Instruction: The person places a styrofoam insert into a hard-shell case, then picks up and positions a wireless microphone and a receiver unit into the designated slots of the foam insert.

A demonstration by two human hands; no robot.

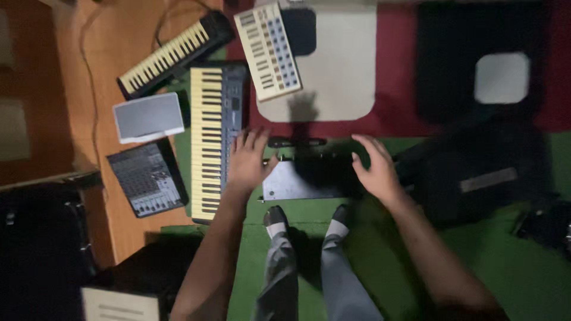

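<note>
The flat rack-style unit lies at frame centre on the green floor, so a lift would go best with both ends gripped evenly. The left hand and right hand hover spread wide, holding nothing (its dark half is lost in shadow, controls blurred).

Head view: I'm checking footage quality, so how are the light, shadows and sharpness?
Head view: dim light, soft blur throughout; the person's shadow falls across the grey box between the left hand and right hand; the black bag loses detail in darkness.
</note>
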